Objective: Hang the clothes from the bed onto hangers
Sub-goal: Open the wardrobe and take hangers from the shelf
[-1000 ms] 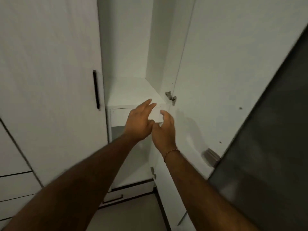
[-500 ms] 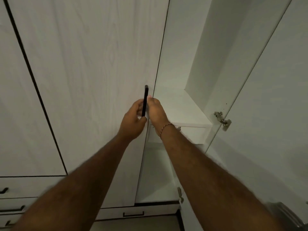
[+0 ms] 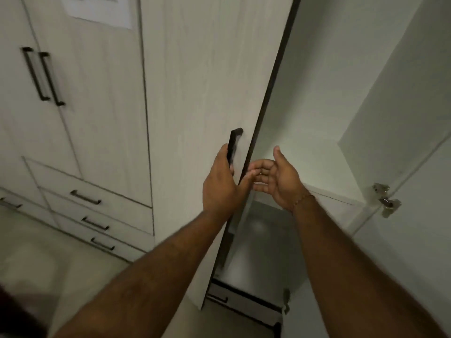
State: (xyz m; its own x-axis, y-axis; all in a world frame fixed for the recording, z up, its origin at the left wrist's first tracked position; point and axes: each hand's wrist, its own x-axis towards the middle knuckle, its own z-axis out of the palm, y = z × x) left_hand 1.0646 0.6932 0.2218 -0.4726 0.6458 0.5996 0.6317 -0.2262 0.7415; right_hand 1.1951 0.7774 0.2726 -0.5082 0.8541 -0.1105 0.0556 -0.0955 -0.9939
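I face a white wardrobe. My left hand is wrapped around the black vertical handle of the left wardrobe door, which stands partly swung out, its dark edge showing. My right hand is just right of that edge, palm up, fingers spread, holding nothing. Behind it lies the wardrobe's bare white interior with a shelf. No clothes, hangers or bed are in view.
The right wardrobe door stands open with a metal hinge. To the left are more closed doors with black handles and several drawers. A sheet of paper is stuck on a door. Pale floor lies below.
My view has swung left and closer. My left hand went from the shelf to the door handle and pulled the door out. My right hand has come off the handle and opened.
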